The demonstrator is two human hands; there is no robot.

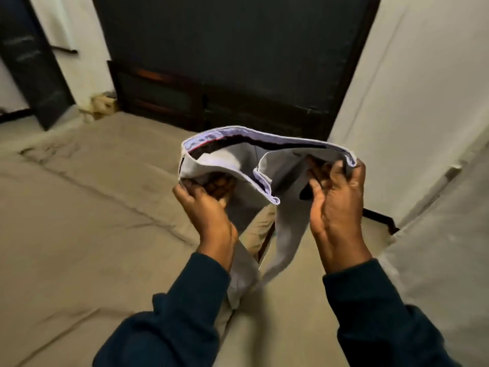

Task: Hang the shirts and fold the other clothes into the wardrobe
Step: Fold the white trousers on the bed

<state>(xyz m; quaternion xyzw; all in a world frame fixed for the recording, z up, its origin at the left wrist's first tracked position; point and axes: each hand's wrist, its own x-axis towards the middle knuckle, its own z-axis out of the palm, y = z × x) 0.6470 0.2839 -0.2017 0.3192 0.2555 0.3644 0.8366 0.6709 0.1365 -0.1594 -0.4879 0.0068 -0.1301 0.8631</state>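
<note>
Dark sleeves (185,321) fill the bottom of the view, one on each forearm, reaching up toward the middle. Both hands hold a pair of pale grey trousers (288,234) up in the air above the bed (92,221).

Left hand (209,207) grips the waistband at its left end: the thumb lies over the outside of the cloth and the curled fingers are tucked inside the opening, where they show through the gap. Right hand (336,205) grips the waistband at its right end, palm turned toward the camera, with the fingers curled over the edge and pinching the fabric. Neither hand is loose; each is clenched on cloth.

Between the hands the waistband (264,140) is spread wide open, showing a lighter striped lining, and its near edge droops in a fold toward the middle. Both legs hang down between the forearms, and the left one passes behind the left wrist.

Tan bedding covers the bed, creased in long lines. Behind it stands a dark headboard (211,109), with a white wall (412,88) on the right.
</note>
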